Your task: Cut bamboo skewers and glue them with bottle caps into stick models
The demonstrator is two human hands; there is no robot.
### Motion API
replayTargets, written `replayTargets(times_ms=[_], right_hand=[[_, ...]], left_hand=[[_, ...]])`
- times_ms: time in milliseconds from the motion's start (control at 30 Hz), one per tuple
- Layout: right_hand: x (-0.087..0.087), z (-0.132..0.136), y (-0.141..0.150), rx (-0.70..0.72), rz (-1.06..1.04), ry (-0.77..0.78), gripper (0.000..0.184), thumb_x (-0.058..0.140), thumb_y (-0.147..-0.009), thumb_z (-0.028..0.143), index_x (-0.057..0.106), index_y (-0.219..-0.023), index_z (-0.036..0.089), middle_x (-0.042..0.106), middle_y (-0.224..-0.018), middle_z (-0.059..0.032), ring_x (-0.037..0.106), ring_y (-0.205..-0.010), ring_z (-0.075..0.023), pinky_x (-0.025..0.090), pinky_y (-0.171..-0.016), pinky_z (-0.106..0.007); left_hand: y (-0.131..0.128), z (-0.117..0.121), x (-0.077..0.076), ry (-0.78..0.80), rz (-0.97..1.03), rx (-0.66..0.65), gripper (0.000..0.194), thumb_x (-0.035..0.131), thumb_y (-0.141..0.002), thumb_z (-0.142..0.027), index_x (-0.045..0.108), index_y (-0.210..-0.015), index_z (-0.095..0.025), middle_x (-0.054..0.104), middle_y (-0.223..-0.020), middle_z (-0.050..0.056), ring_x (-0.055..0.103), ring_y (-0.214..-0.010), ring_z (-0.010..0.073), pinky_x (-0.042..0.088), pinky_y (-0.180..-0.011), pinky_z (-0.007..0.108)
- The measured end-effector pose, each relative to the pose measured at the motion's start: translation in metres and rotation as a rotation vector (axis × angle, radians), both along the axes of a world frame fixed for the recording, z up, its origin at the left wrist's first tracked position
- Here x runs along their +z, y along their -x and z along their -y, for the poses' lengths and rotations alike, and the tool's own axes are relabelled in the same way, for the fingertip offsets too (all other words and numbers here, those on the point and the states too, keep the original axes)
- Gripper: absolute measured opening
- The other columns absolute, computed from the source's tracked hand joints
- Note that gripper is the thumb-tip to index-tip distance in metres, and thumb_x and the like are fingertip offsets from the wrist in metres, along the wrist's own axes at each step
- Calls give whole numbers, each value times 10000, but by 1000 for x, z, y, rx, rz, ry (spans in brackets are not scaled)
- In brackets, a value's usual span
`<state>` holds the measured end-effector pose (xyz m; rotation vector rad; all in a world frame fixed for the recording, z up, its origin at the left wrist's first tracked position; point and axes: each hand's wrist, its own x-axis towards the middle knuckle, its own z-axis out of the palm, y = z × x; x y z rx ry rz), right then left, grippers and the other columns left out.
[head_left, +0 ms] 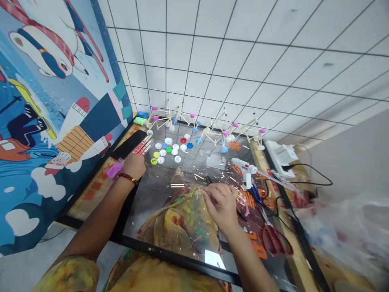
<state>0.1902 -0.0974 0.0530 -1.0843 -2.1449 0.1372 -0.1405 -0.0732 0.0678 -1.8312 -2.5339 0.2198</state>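
Observation:
My left hand [134,164] reaches to the left side of the glass-topped table [158,190], its fingers closed near a row of thin sticks with red marks [142,146]. A beaded bracelet sits on that wrist. My right hand [221,202] rests near the table's middle with its fingers pinched together on something I cannot make out, just right of some short wooden sticks [178,185]. Coloured bottle caps [168,151] lie scattered beyond my left hand.
Several stick models with caps [219,134] stand along the tiled wall. A white glue gun [244,168] stands right of my right hand, with its black cable, a white power strip [281,156] and red scissors [273,239]. A pink object [114,170] lies at the left.

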Motion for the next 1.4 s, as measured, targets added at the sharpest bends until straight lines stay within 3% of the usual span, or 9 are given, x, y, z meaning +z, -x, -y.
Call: replayTargets(times_ms=[200, 467, 533, 667, 733, 800, 967, 1133, 1400], right_hand=[[-3, 4, 0, 30, -87, -26, 68, 628, -894, 219, 685, -865, 243, 695, -837, -3, 604, -835, -175, 305, -866, -392], [-14, 12, 7, 91, -136, -39, 67, 638, -886, 207, 685, -867, 252, 710, -837, 3, 622, -854, -174, 311, -890, -406], [-18, 12, 7, 88, -167, -19, 69, 635, -887, 206, 683, -877, 254, 714, -837, 0, 625, -858, -178, 330, -884, -403], [-20, 14, 10, 137, -328, 156, 85, 607, -905, 238, 678, -949, 252, 706, -835, -14, 618, -841, -178, 412, -819, -356], [-20, 15, 14, 172, -453, 318, 176, 596, -914, 288, 657, -1077, 260, 684, -890, -22, 613, -850, -176, 443, -809, -336], [-22, 16, 18, 177, -605, 477, 307, 577, -921, 352, 598, -1216, 269, 647, -938, -25, 601, -846, -170, 461, -785, -315], [-32, 8, 15, 101, -877, 686, 358, 470, -946, 502, 667, -1054, 222, 577, -772, -4, 522, -709, -150, 430, -668, -275], [-35, -5, 7, -47, -1065, 662, 373, 548, -888, 549, 643, -791, 201, 475, -653, 34, 400, -605, -117, 356, -593, -244], [-24, -4, 5, -53, -1060, 593, 356, 609, -849, 540, 625, -757, 196, 462, -654, 36, 367, -611, -114, 320, -571, -235]], left_hand=[[-2, -5, 2, -53, -7, 33, 399, 444, -822, -134, 681, -1119, -10, 639, -1135, 287, 608, -1070, 370, 489, -789, 388], [9, -20, 18, 45, 30, 107, 333, 501, -771, -132, 706, -1016, -40, 687, -1017, 262, 651, -985, 365, 478, -739, 373], [9, -10, 34, -15, 20, 110, 325, 471, -803, -163, 682, -1021, -47, 681, -1038, 253, 648, -978, 356, 475, -726, 376], [-23, 20, 54, -463, 250, 31, 204, 501, -831, -293, 629, -926, -165, 696, -886, 97, 645, -825, 243, 471, -710, 324], [-59, 35, 48, -506, 678, -103, 185, 482, -871, -320, 585, -964, -198, 684, -843, 46, 628, -716, 180, 467, -648, 275], [-102, 48, 33, -352, 1075, -240, 193, 422, -916, -328, 557, -987, -209, 672, -769, 16, 605, -634, 150, 460, -619, 256], [-172, 60, -10, -58, 1449, -329, 242, 459, -922, -416, 568, -936, -201, 557, -631, -26, 511, -528, 113, 387, -535, 226], [-174, 61, -31, 240, 1714, -116, 440, 503, -854, -599, 584, -913, -171, 517, -605, -34, 404, -425, 74, 247, -398, 187], [-174, 68, -39, 148, 1800, -121, 474, 572, -792, -629, 597, -819, -157, 425, -508, -65, 290, -422, 59, 184, -420, 185]])
